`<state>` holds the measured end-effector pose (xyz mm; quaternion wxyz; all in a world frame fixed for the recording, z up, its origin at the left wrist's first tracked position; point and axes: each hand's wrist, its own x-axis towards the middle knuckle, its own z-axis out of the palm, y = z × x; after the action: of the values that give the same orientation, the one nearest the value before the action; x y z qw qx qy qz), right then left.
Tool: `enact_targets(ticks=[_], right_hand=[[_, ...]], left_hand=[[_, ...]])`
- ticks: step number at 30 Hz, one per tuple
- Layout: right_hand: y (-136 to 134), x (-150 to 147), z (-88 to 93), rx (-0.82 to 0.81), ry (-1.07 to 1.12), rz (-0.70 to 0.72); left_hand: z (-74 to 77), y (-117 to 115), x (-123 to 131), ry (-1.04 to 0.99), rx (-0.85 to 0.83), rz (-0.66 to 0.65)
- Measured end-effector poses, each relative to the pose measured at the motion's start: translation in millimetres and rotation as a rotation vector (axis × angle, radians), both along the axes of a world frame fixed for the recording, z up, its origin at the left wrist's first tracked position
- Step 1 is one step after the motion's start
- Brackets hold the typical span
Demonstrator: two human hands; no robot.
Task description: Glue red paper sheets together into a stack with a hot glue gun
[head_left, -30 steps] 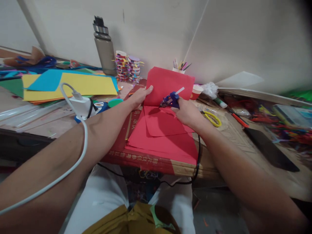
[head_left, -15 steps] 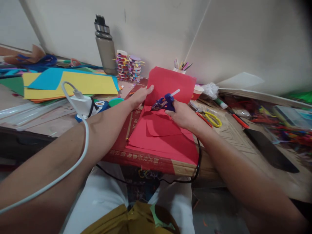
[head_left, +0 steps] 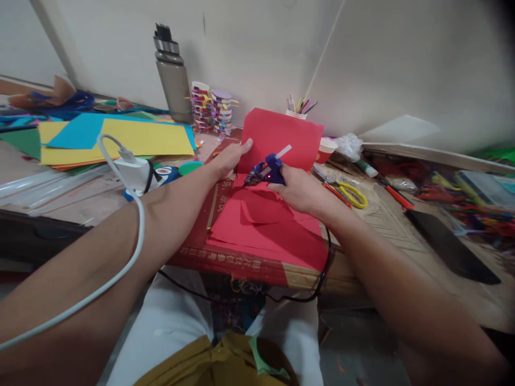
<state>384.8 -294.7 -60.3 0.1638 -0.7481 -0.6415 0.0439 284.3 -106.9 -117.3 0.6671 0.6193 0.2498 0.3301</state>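
Note:
A blue hot glue gun [head_left: 269, 169] with a white glue stick poking out of its back is gripped in my right hand [head_left: 298, 187]. Its nozzle points left and down, close to the fold of a red paper sheet [head_left: 284, 136]. My left hand [head_left: 235, 158] pinches the left edge of that sheet, whose far part stands raised. More red paper [head_left: 265, 236] lies flat beneath, on a red printed cardboard box [head_left: 237, 265]. A small red light shows on the glue gun. A black cord [head_left: 330, 252] runs down by the box's right side.
A grey water bottle [head_left: 173, 80] and two striped paper-cup stacks [head_left: 211, 110] stand at the back. Yellow and blue sheets [head_left: 148, 136] lie left, near a white charger plug [head_left: 137, 174]. Yellow-handled scissors [head_left: 352, 195] and a black phone-like slab [head_left: 453, 246] lie right.
My right hand has moved the glue gun slightly left, its nozzle nearer the left edge of the red paper. My left hand keeps its hold on the sheet.

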Motion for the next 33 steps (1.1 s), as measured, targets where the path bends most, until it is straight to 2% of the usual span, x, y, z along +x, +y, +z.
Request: enact_targets(ticks=[3,8,13,21,27,33], right_hand=[[-5,12,1.1,0.010,0.002,-0.030],[1,20,-6.7,0.048,-0.027,-0.078],[6,18,-8.7,0.024,-0.028,-0.072],[-7,43,0.1,0.004,-0.153,-0.253],[-2,29,-3.7,0.022,-0.118,-0.191],[-5,48,-5.7,0.021,-0.215,-0.279]], left_hand=[[-1.3,0,1,-0.056,-0.039,-0.093],[-4.4,4,3,-0.120,-0.052,-0.152],[-2.5,2,3,-0.122,-0.036,-0.118],[2.0,-5,1,-0.107,-0.078,-0.136],[2.4,-5,1,-0.090,-0.049,-0.096],[1.8,-5,0,-0.090,-0.046,-0.096]])
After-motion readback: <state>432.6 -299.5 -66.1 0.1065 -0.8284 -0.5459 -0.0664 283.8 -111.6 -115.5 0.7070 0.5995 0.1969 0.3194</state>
